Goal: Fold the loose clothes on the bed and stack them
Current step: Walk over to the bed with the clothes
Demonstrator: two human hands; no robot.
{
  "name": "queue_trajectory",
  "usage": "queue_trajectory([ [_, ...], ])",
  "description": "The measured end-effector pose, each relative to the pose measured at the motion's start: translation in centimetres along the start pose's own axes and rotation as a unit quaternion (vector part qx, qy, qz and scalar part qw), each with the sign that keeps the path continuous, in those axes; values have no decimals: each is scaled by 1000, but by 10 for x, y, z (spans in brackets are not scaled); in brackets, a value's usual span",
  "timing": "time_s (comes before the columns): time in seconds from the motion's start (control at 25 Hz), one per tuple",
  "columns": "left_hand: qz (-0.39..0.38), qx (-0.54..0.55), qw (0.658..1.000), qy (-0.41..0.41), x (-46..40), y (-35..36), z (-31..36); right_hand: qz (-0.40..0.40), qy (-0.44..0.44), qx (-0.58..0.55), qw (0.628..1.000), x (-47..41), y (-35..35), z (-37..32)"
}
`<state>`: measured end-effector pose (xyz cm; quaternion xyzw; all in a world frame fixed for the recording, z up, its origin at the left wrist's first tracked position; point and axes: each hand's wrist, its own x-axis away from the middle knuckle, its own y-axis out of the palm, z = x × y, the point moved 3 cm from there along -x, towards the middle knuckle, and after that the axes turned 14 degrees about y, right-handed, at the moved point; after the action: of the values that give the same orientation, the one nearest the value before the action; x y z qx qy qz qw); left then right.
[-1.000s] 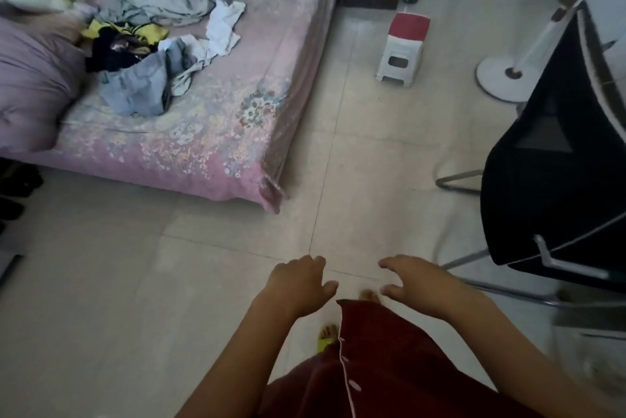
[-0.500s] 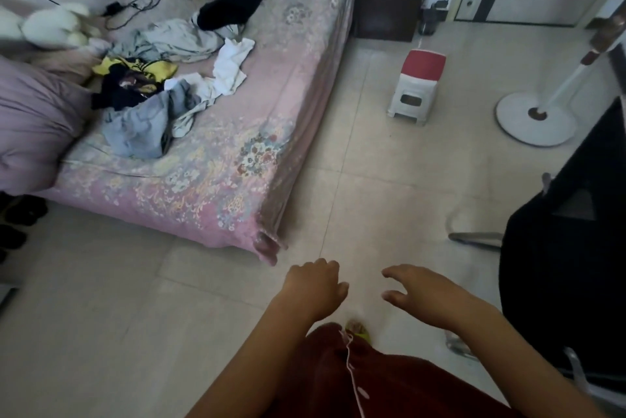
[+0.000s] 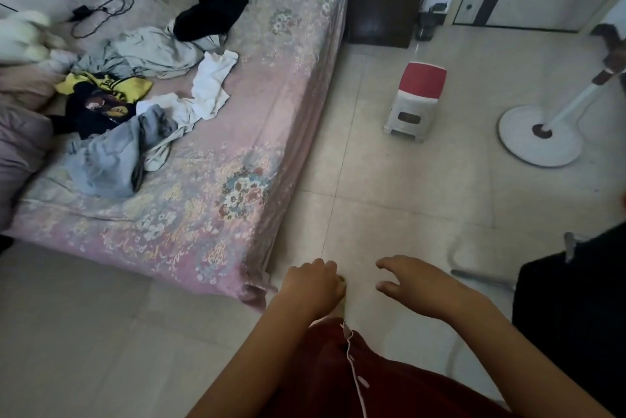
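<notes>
1. Head view: both forearms are stretched forward over the tiled floor (image 3: 423,201), palms turned down.
2. Left hand (image 3: 313,285) is loosely curled, and nothing is held in it.
3. Right hand (image 3: 415,280) is relaxed with fingers slightly spread, also holding nothing.
4. Loose clothes (image 3: 135,96) are seen unfolded in a heap on the bed (image 3: 244,153), well apart from both hands.
</notes>
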<state>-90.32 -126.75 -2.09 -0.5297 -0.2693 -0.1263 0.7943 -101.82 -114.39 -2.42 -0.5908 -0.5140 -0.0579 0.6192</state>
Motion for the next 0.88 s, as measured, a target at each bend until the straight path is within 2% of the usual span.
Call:
queue_trajectory([
  [0.36, 5, 5, 1000, 11, -108, -114, -90, 9, 32, 4, 999, -117, -116, -28],
  [0.64, -3, 25, 1000, 1, -192, -173, -120, -15, 29, 19, 999, -195, -193, -24],
  [0.88, 15, 37, 999, -31, -283, -245, -133, 2, -8, 41, 999, -279, -293, -8],
])
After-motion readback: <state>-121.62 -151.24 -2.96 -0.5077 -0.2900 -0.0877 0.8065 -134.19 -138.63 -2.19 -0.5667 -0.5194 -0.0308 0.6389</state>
